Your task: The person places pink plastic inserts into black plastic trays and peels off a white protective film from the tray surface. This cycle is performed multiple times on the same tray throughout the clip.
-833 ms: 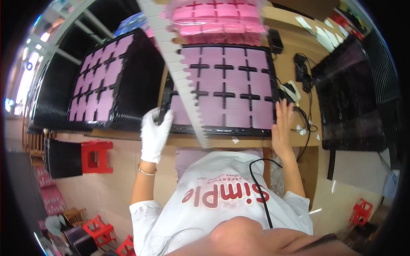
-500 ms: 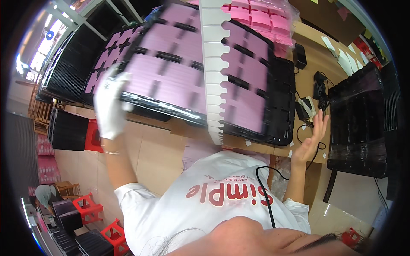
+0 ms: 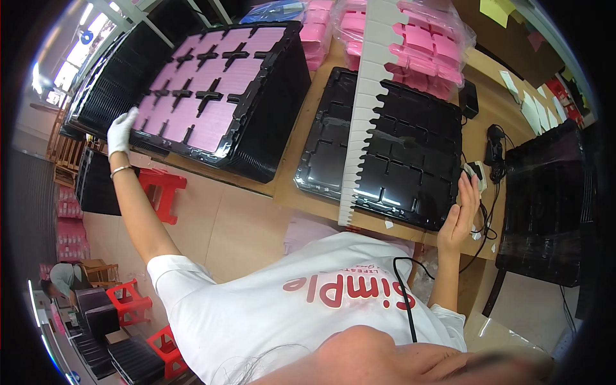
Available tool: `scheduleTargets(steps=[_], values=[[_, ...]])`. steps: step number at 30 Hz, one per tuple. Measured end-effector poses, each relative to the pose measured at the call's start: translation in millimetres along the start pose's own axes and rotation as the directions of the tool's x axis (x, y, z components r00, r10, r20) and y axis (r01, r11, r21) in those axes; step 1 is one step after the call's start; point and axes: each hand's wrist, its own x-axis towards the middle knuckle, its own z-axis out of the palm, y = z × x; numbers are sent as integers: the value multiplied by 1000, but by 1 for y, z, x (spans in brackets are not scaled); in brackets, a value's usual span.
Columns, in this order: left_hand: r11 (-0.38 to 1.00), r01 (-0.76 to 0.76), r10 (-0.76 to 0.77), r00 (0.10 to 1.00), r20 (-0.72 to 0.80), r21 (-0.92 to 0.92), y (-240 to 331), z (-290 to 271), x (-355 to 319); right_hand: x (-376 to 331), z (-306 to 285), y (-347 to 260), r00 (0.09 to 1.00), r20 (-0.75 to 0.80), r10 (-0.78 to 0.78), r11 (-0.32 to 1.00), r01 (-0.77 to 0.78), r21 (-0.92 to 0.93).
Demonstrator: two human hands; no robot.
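My left hand (image 3: pixel 120 132), in a white glove, is closed on the near left corner of a black plastic tray (image 3: pixel 232 136). That tray lies on top of a tall stack of black trays (image 3: pixel 277 106) and holds pink sheets (image 3: pixel 221 72) with black cross-shaped dividers between them. My bare right hand (image 3: pixel 461 212) is open, its fingers stretched along the right edge of another black tray (image 3: pixel 410 160), which has no pink sheets in it. A pale strip with a notched edge (image 3: pixel 364 109) crosses in front of this tray. Whether the strip touches the tray, I cannot tell.
Pink moulded pieces in clear plastic (image 3: pixel 427 45) stand at the back of the brown table (image 3: pixel 292 173). Cables and a black adapter (image 3: pixel 495 144) lie right of the tray. More black trays (image 3: pixel 545 192) stand at the far right. Below left is a red stool (image 3: pixel 165 192).
The tray with pink sheets has moved left onto the stack, uncovering the black tray on the table. My left hand went left with it; my right hand came down beside the uncovered tray.
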Motion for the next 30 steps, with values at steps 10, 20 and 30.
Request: scheduleTargets(steps=[10, 20, 30], values=[[409, -910, 784, 385, 488, 60, 210, 75, -253, -2, 8, -19, 1000, 27, -3, 999, 4, -36], [528, -849, 765, 489, 420, 26, 200, 81, -246, 2, 14, -23, 997, 56, -49, 996, 44, 82], [710, -534, 703, 570, 425, -458, 212, 133, -336, 17, 42, -42, 994, 111, -4, 936, -35, 349]])
